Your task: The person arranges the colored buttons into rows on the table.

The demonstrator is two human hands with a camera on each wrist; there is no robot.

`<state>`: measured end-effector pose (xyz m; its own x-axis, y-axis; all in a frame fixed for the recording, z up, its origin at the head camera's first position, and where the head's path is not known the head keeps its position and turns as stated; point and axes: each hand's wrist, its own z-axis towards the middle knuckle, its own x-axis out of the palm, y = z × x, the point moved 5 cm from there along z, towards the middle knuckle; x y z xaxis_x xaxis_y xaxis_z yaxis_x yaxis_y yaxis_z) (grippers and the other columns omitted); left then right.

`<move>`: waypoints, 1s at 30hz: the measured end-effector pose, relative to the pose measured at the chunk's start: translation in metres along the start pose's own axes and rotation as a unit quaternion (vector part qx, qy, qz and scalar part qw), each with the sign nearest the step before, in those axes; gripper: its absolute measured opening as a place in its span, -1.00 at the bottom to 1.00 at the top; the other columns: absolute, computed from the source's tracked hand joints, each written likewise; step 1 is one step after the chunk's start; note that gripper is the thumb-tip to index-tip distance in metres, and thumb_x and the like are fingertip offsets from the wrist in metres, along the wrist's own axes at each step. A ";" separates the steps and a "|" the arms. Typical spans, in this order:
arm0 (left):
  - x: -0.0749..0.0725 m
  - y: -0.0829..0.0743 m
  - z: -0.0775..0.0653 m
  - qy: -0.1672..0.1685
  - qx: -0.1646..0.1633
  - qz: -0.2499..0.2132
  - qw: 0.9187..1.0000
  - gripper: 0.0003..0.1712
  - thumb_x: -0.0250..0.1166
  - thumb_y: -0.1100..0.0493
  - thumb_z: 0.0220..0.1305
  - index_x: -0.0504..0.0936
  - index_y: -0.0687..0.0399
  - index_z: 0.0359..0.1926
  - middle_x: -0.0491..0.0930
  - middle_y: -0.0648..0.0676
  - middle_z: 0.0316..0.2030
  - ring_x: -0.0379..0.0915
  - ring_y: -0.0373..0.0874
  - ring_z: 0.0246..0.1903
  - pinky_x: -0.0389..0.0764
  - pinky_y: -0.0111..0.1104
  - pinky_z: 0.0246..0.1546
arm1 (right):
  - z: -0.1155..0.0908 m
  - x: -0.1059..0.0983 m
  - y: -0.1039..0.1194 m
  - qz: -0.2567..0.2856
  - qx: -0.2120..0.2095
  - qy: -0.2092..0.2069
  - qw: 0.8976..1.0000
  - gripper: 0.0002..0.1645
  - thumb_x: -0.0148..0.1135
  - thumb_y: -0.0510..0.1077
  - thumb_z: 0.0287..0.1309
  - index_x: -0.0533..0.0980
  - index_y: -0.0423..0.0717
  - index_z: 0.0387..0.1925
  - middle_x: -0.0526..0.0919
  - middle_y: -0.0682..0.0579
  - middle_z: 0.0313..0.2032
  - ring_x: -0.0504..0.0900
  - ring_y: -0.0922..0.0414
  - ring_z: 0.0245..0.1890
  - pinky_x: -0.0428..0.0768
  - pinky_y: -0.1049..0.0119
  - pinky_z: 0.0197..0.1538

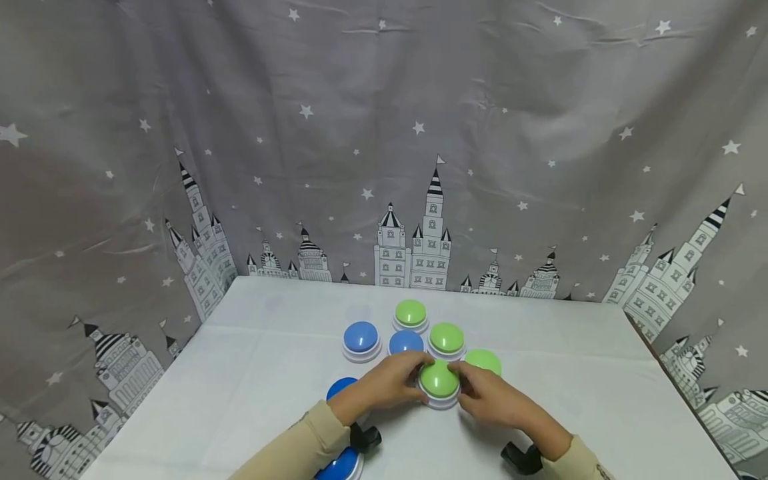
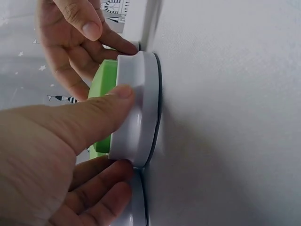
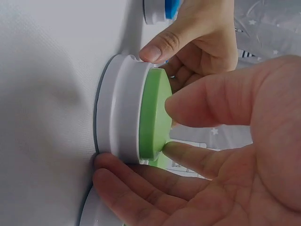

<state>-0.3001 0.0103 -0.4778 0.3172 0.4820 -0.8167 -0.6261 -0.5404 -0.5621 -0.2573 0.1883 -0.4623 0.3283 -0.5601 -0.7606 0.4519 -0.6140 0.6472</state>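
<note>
Between the two hands sits a green-domed push button [image 1: 439,379] with a round white base, resting on the white tabletop. My left hand [image 1: 387,381] holds its left side, the thumb [image 2: 120,96] against the white base and the fingers farther round it. On the other side my right hand [image 1: 493,398] has its fingers [image 3: 131,176] fairly straight along the base, while its thumb [image 3: 193,103] stays off the base near the green dome. Just behind are a blue button [image 1: 405,341] and two green buttons, one [image 1: 447,337] farther back and one [image 1: 483,361] partly covered by the right hand.
Farther back stand another green button [image 1: 411,312] and a blue button [image 1: 361,337]. Two more blue ones, the upper [image 1: 342,385] and the lower [image 1: 337,465], are partly hidden by the left arm. A grey castle-print curtain [image 1: 384,133] hangs behind the white table [image 1: 600,373].
</note>
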 end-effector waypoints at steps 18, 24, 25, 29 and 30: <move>0.005 -0.002 0.007 -0.007 0.036 0.017 0.999 -0.32 0.51 0.05 0.11 0.48 0.04 0.24 0.53 -0.12 -0.01 0.42 -0.35 -0.11 0.50 -0.51 -0.07 | -0.005 -0.010 0.004 -0.002 0.010 -0.003 1.000 -0.39 0.22 -0.31 0.20 0.32 -0.40 0.27 0.55 -0.13 0.04 0.54 0.03 -0.04 0.59 0.11 -0.01; 0.003 0.001 0.001 -0.005 -0.003 0.014 1.000 -0.32 0.53 0.06 0.08 0.49 0.03 0.22 0.53 -0.13 -0.03 0.43 -0.31 -0.12 0.52 -0.48 -0.07 | 0.001 -0.004 0.001 -0.008 -0.001 0.010 1.000 -0.39 0.21 -0.28 0.23 0.32 -0.37 0.28 0.54 -0.07 0.03 0.53 0.09 -0.06 0.58 0.18 0.00; 0.002 0.001 0.000 -0.005 -0.006 0.014 1.000 -0.32 0.53 0.07 0.08 0.49 0.03 0.22 0.53 -0.13 -0.03 0.43 -0.31 -0.12 0.52 -0.47 -0.07 | 0.003 -0.003 0.001 -0.007 -0.002 0.009 1.000 -0.40 0.21 -0.27 0.23 0.33 -0.36 0.28 0.54 -0.08 0.05 0.53 0.08 -0.04 0.57 0.17 0.02; 0.000 0.002 0.001 0.003 0.006 0.011 1.000 -0.33 0.52 0.07 0.10 0.49 0.02 0.22 0.52 -0.14 -0.03 0.42 -0.32 -0.12 0.51 -0.48 -0.06 | 0.003 -0.002 0.000 -0.001 0.010 0.004 1.000 -0.39 0.20 -0.28 0.23 0.33 -0.35 0.29 0.53 -0.12 0.12 0.54 0.05 0.06 0.56 0.11 0.10; 0.000 0.002 0.001 0.005 0.008 0.010 1.000 -0.33 0.52 0.06 0.09 0.49 0.02 0.21 0.52 -0.14 -0.04 0.42 -0.33 -0.12 0.51 -0.49 -0.06 | 0.002 -0.001 0.000 -0.001 0.013 0.003 1.000 -0.40 0.20 -0.27 0.23 0.33 -0.35 0.29 0.52 -0.13 0.14 0.54 0.04 0.08 0.56 0.10 0.11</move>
<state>-0.3025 0.0099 -0.4789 0.3120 0.4650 -0.8285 -0.6429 -0.5388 -0.5444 -0.2599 0.1879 -0.4612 0.3332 -0.5550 -0.7622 0.4302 -0.6299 0.6467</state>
